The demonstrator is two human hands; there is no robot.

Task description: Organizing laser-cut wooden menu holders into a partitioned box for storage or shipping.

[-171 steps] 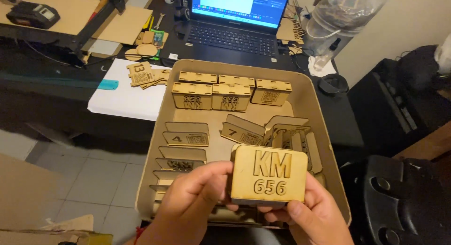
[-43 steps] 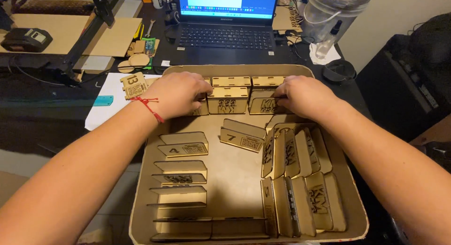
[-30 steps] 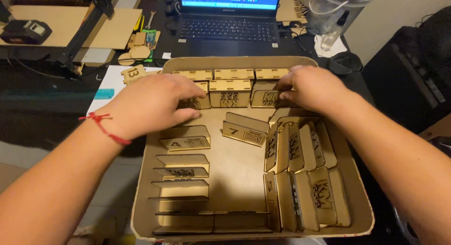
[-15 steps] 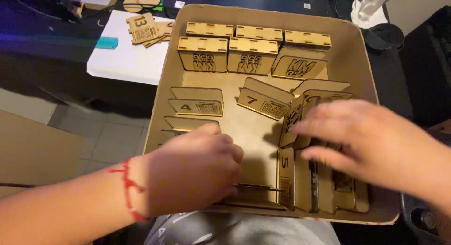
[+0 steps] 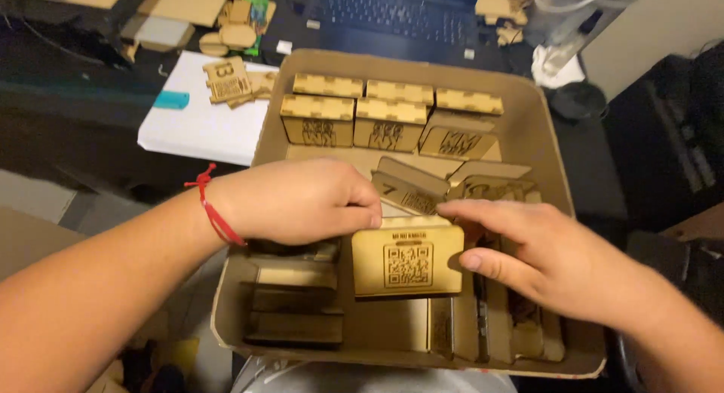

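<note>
Now I've got the left hand [image 5: 302,201] and right hand [image 5: 543,261] with fingers clamped on the laser-cut wooden box [image 5: 407,261] held over the cardboard tray [image 5: 543,144]; I'd keep both grips level and lift straight, clear of the upright panels [image 5: 483,329].

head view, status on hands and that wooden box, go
Left hand and right hand both gripping the flat laser-cut wooden box. Box lifted over the cardboard tray. More wooden boxes at the tray's far end.
</note>
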